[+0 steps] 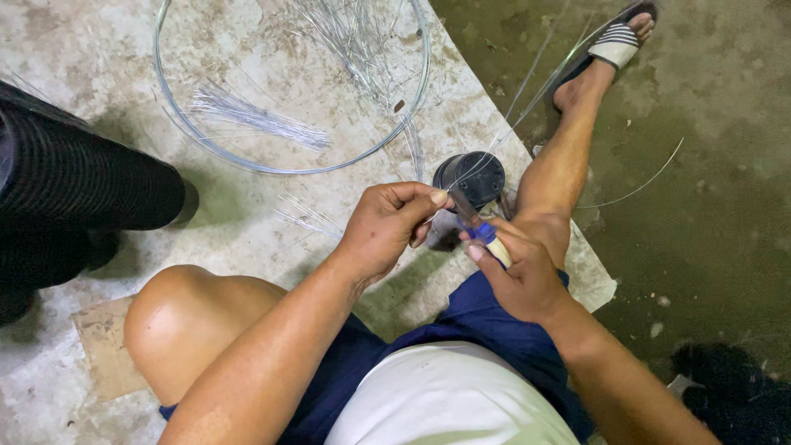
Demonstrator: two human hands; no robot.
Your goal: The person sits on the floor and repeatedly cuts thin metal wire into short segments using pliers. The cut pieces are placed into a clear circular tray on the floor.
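The left hand (383,231) pinches a thin wire (527,99) running toward one o'clock (its far end fades out); the right hand (523,276) clenches a blue-banded knife (482,231), blade partly hidden.

A pale, stained sheet (247,239) covers the dark green concrete floor (717,198). On it at twelve o'clock lies a large hoop of grey wire (290,170) with bundles of thin cut wires (255,118) inside. A black round can (471,175) stands just right of centre. A torn brown cardboard piece (103,346) lies at eight o'clock.
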